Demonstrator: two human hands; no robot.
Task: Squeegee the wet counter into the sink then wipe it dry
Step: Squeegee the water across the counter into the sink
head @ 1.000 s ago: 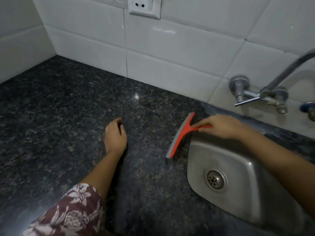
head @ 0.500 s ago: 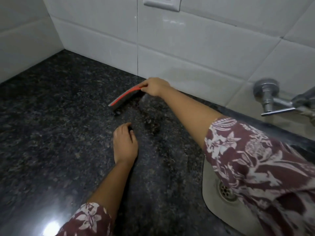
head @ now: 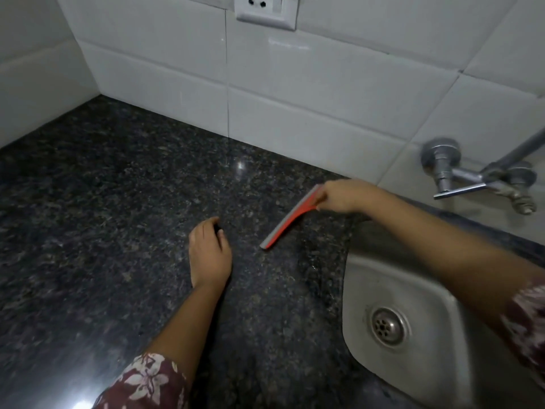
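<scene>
Right hand [head: 342,196] is gripping the squeegee [head: 287,221] by its handle, with the blade slanting across the counter [head: 118,202] at centre, near the sink [head: 368,284] at 4 o'clock. Left hand [head: 209,255] is resting on the stone at the blade's 9 o'clock, fingers loosely curled, holding nothing. Tap [head: 477,178] is showing at 3 o'clock, socket [head: 265,10] at 12.

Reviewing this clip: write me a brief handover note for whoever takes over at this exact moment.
Right hand grips the handle of the red squeegee with grey blade, angled over the dark speckled granite counter, just left of the steel sink.
Left hand rests on the counter, fingers loosely curled, holding nothing.
Done: squeegeeing under way; how much water is cleared cannot be told.
Left: pull the strokes into the sink, then wipe dry. No cloth in view.
</scene>
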